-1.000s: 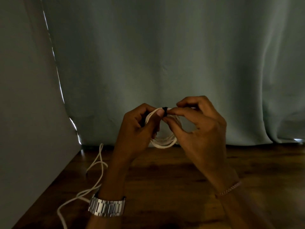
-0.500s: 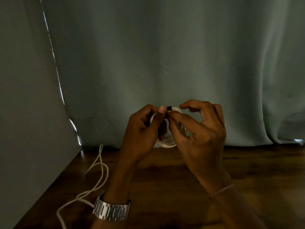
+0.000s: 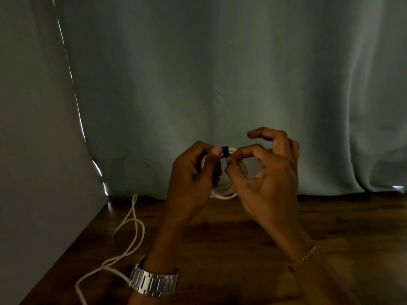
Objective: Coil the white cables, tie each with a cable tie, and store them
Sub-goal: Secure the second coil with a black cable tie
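Above the worktop [image 3: 242,249], both hands are gripping the coiled cable [image 3: 222,192], right hand [image 3: 266,179] now pinching the black cable tie [image 3: 225,150] beside the left hand [image 3: 193,179], tying nearly done.

Coil [image 3: 223,192] between hands, above table [image 3: 242,238]; loose cable [image 3: 132,234] left.
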Tool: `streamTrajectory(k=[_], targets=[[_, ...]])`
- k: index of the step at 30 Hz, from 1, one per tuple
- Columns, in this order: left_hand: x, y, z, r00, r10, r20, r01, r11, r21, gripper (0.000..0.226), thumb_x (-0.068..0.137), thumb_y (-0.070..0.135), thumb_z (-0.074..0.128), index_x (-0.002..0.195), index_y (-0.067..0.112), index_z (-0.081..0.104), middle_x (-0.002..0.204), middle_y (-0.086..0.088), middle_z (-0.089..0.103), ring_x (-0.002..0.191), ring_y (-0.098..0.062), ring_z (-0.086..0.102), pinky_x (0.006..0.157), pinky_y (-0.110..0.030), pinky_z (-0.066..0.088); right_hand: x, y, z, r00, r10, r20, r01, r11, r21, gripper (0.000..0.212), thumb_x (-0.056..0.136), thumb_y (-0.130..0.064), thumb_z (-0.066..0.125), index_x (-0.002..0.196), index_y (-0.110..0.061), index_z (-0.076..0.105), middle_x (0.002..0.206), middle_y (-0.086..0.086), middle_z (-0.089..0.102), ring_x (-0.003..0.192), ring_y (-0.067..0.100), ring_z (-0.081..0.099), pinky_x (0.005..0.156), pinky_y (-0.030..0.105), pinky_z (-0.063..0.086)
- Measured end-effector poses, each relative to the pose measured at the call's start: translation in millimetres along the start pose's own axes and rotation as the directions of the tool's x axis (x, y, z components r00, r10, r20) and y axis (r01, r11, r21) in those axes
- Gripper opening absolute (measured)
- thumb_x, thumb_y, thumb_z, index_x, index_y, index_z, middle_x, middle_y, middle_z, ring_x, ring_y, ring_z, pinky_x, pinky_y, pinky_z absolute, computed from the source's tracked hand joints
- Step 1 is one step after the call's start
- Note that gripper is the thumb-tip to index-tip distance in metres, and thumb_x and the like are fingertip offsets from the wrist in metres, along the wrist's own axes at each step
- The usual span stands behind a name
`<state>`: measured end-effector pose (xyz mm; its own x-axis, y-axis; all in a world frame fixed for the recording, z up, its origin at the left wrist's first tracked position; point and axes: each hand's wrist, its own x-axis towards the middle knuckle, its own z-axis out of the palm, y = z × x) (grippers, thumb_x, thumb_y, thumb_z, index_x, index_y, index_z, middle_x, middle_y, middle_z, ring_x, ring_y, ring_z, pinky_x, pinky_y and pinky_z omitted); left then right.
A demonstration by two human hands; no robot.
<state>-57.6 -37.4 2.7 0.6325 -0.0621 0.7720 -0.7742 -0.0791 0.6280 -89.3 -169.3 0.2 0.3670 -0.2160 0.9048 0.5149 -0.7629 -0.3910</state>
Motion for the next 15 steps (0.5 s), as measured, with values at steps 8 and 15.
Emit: streamTrajectory(k=[8, 15], targets=[[-2.2, -0.9, 3.4, 0.993, 0.081, 0.084, -0.087, 0.993, 0.080, 0.019, 0.100, 0.028, 0.055, 0.096, 0.012, 0.064, 0.076, 0.002, 0.066, 0.069, -0.016, 0.066, 0.060, -0.029, 0.054, 4.8, 4.1, -10.9, 0.975, 0.172, 0.140, -0.169, 0.985, -0.033, 0.015, 0.078, -0.027, 0.079, 0.071, -0.022, 0.067, 0.126, -0.011, 0.057, 0.120, 0.004, 0.039, 0.087, 0.016, 0.032], [0.2, -6.8, 2.0, 0.997, 0.056, 0.055, -0.060, 0.996, 0.066, 0.017, 0.102, 0.021, 0.055, 0.093, 0.009, 0.064, 0.074, -0.001, 0.066, 0.065, -0.014, 0.064, 0.059, -0.027, 0.051, 8.4, 5.3, -12.1, 0.964, 0.142, 0.225, -0.138, 0.990, -0.035, 0.010, 0.082, -0.025, 0.078, 0.081, -0.020, 0.070, 0.118, -0.012, 0.061, 0.112, 0.003, 0.051, 0.079, -0.001, 0.031]])
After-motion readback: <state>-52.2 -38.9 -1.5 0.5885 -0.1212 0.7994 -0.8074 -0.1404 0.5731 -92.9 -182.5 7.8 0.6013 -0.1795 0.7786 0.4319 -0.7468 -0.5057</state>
